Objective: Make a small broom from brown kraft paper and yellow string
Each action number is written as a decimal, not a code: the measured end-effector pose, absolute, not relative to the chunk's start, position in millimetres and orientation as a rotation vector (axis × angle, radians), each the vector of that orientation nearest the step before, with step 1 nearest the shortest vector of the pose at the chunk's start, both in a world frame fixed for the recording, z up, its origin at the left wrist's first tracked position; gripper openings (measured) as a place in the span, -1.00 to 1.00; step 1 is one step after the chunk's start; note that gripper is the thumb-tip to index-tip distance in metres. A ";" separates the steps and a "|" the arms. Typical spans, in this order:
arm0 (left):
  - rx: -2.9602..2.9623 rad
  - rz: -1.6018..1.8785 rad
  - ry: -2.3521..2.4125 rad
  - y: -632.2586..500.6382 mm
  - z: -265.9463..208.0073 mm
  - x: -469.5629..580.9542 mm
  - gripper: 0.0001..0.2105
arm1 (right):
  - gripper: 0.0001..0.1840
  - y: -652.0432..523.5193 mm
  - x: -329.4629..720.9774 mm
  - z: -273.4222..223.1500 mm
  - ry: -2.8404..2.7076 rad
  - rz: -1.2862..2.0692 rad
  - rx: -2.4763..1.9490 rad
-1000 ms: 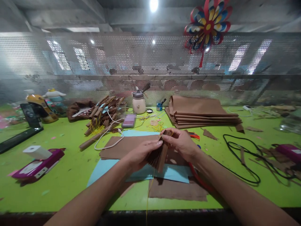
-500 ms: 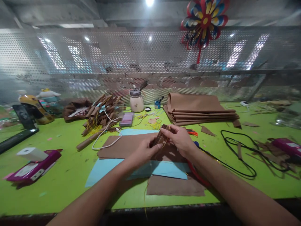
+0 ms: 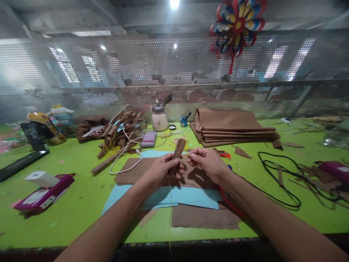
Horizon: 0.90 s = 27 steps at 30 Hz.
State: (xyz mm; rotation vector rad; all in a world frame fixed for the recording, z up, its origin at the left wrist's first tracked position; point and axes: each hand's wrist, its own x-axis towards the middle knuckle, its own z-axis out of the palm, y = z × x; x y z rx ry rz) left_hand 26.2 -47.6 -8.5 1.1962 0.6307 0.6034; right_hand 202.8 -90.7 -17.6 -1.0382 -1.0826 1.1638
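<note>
My left hand [image 3: 160,170] is closed around a narrow pleated brown paper bundle [image 3: 178,149], which tilts upward to the right. Just to its right, my right hand [image 3: 208,163] has thumb and forefinger pinched on a fine yellow thread. A length of that yellow thread [image 3: 170,214] hangs below the bundle past the table's front edge. Under both hands lie brown paper sheets [image 3: 132,171] on light blue sheets [image 3: 122,198]. Closer to me is another brown sheet [image 3: 204,217].
Behind to the left lies a heap of rolled brown pieces [image 3: 109,136] beside a white cable [image 3: 122,171]. Folded brown paper [image 3: 231,127] is stacked at the back right. A black cord [image 3: 283,156] loops on the right; a purple power strip [image 3: 40,200] is at left.
The bundle has turned more upright and is now in my left hand alone. My right hand has come off it, drawing slightly away to the right.
</note>
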 end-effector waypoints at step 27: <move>1.550 0.817 0.837 -52.7 -8.8 32.9 -0.74 | -0.75 -89.5 214.3 -3.5 -0.883 1.188 -0.837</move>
